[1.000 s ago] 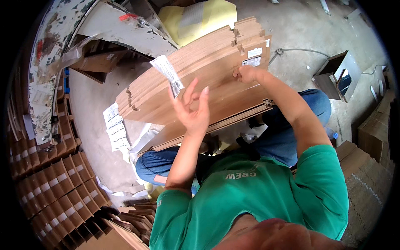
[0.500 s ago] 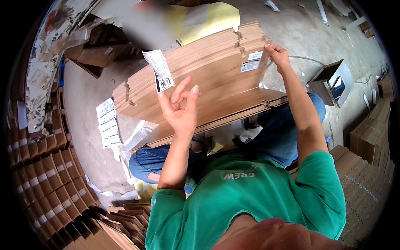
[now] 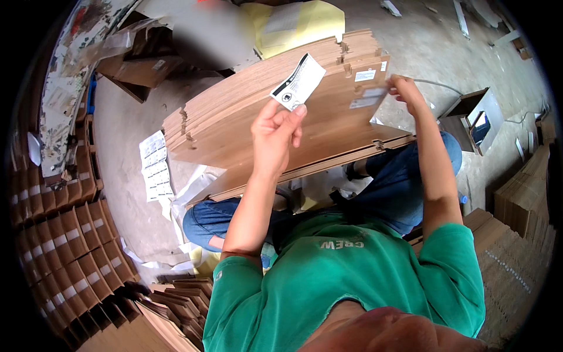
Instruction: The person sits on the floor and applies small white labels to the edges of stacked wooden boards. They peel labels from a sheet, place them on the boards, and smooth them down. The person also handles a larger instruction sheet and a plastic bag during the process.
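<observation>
My left hand (image 3: pixel 274 134) is raised in front of a stack of wood-grain panels (image 3: pixel 264 117), pinching a white printed label (image 3: pixel 299 81) by its lower end. To the right, my right hand (image 3: pixel 406 92) is at the stack's edge, fingers curled. A blurred white label (image 3: pixel 368 98) reaches from the panel face to those fingertips, seemingly in their pinch. Just above it a smaller white label (image 3: pixel 365 75) lies flat on the panel. Another wood-grain panel (image 3: pixel 328 154) lies below the leaning stack, across my bent legs.
A printed label sheet (image 3: pixel 154 167) lies on the floor at left, beside white strips. Behind the stack is yellow sheeting (image 3: pixel 319 20). A small box-like cabinet (image 3: pixel 469 120) stands at right. Divided brown shelving (image 3: pixel 64 258) fills the lower left; stacked boards (image 3: pixel 504 252) are at lower right.
My left hand has turned and risen, tilting its label to the right. My right hand has moved down from the panel's top corner. The larger label on the panel has shifted toward it.
</observation>
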A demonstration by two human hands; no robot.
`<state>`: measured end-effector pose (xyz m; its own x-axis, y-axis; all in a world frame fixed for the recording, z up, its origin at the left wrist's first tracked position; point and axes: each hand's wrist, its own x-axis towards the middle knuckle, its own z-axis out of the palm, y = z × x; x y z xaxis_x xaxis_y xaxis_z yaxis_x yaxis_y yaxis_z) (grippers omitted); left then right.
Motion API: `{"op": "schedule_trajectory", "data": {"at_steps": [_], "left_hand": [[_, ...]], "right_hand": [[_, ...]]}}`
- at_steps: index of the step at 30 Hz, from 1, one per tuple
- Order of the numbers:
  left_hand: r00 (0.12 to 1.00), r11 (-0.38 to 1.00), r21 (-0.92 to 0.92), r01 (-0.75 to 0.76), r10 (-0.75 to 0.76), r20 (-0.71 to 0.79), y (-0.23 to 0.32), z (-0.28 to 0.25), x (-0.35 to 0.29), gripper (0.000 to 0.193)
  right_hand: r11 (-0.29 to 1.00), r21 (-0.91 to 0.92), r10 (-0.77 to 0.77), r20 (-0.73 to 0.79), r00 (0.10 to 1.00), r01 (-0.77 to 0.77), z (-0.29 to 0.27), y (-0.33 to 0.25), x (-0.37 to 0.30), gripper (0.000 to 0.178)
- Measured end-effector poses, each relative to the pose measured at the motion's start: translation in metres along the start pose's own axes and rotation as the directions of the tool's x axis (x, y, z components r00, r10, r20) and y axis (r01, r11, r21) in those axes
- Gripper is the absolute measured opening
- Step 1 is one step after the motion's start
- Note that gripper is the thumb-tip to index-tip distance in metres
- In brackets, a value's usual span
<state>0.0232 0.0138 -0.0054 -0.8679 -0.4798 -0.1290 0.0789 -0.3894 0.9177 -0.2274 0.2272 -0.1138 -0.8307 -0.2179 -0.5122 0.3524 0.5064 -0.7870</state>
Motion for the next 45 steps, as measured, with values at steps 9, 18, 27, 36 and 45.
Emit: {"op": "schedule_trajectory", "data": {"at_steps": [9,18,27,36,45], "left_hand": [[0.921,0.921,-0.110,0.373,-0.353,0.164,-0.035,-0.001,0.032,0.024],[0.897,0.909,0.017,0.417,-0.414,0.157,-0.075,0.016,0.048,0.032],[0.881,0.745,0.560,0.363,-0.470,0.053,-0.140,0.026,0.070,0.059],[0.977,-0.041,0.997,0.071,-0.198,-0.078,-0.166,0.021,0.080,0.052],[0.642,-0.082,0.636,-0.767,-0.077,0.763,-0.182,0.027,0.096,0.027]], "right_hand": [[0.856,-0.035,-0.483,0.298,0.823,0.515,0.006,-0.004,-0.064,0.025],[0.934,0.281,-0.338,0.507,0.793,0.219,0.040,-0.020,-0.053,0.025],[0.970,0.118,-0.242,0.345,0.907,0.214,0.041,0.025,-0.010,0.017],[0.999,-0.033,0.041,0.356,0.934,-0.031,0.028,0.042,0.029,0.018],[0.970,0.125,0.152,0.352,0.924,-0.208,0.036,0.062,0.053,0.014]]}}
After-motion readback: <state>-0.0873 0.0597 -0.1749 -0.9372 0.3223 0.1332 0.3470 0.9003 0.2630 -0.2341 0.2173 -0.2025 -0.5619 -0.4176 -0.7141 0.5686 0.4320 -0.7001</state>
